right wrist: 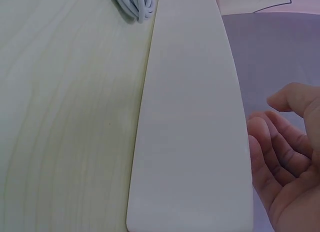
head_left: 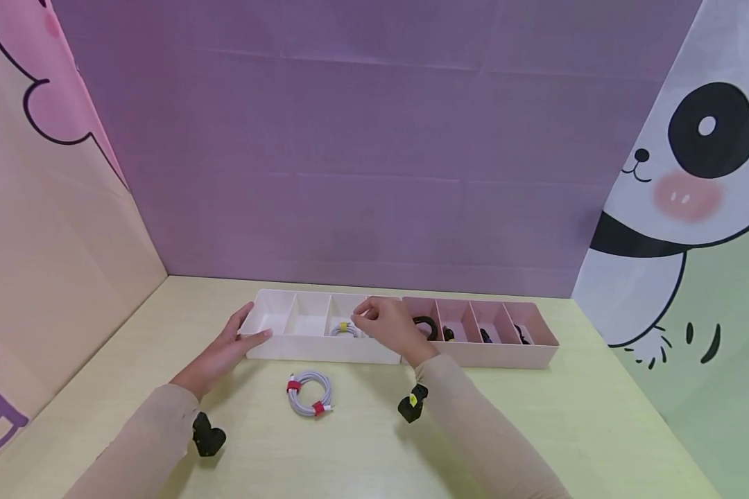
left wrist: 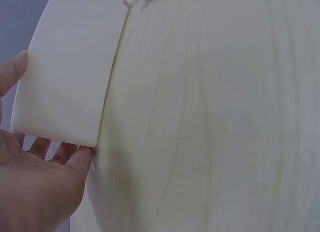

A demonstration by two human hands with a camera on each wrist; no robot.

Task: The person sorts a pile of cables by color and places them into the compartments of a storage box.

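Note:
My left hand (head_left: 227, 346) grips the left end of a white compartment box (head_left: 324, 350), thumb at the front rim and fingers against the end wall. Over the box's right-hand compartments hovers my right hand (head_left: 390, 322). Its fingers are loosely bent, thumb apart from them, and nothing shows between them in the right wrist view. In the third compartment from the left lies a coiled light cable (head_left: 345, 328) with a yellow tie. A coiled grey-white cable (head_left: 327, 392) with red ties rests on the table before the box. My right hand hides the rightmost compartment.
A pink compartment box (head_left: 493, 356) adjoins the white box on the right. It holds a black coiled cable (head_left: 435, 328) and several small dark items, partly hidden by the walls. A purple backdrop (head_left: 374, 173) stands behind the table (head_left: 349, 457), with printed side panels left and right.

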